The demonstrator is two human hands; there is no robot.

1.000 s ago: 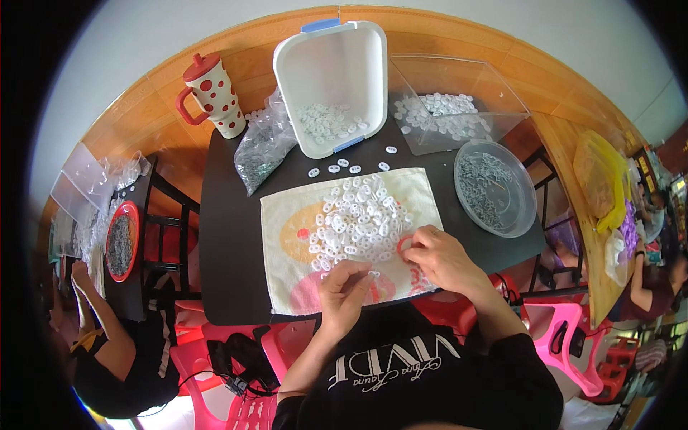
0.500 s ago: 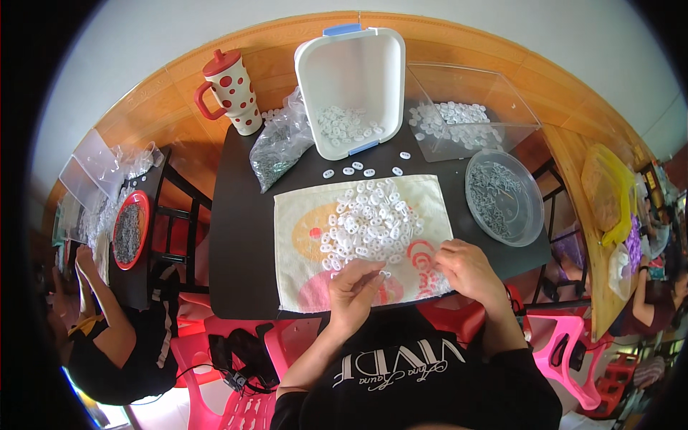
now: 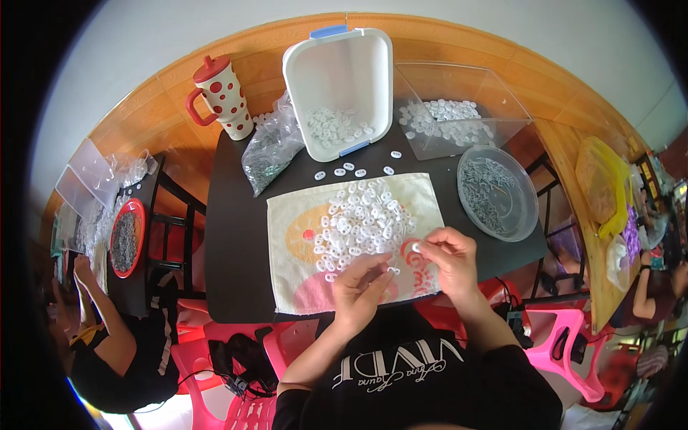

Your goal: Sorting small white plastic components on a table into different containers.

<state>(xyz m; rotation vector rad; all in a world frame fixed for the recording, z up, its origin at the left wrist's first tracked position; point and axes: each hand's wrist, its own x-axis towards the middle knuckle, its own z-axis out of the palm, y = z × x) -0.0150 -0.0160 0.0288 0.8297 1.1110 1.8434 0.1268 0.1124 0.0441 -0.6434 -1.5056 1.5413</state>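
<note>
On a cream printed cloth (image 3: 284, 222) lies a heap of small white oval plastic pieces with holes (image 3: 362, 222). At the heap's near edge, my left hand (image 3: 356, 292) is curled, its thumb and forefinger close around a small white piece (image 3: 394, 271). To its right, my right hand (image 3: 453, 264) pinches a white oval piece (image 3: 416, 246) between thumb and fingertips, above the cloth's red print. The two hands are apart. Exactly how the left fingers grip their piece is too small to make out.
Behind the cloth stand a white bin (image 3: 289, 79), a clear box (image 3: 509, 118) of white pieces and a bag (image 3: 269, 154) of grey bits. A round tub (image 3: 532, 208) of grey parts is at right, a spotted tumbler (image 3: 228, 100) back left. People sit on both sides.
My right hand has turned and come a little left from the cloth's right edge; a white piece now shows in its fingertips. My left hand stays nearly in place. The whole view has shifted slightly.
</note>
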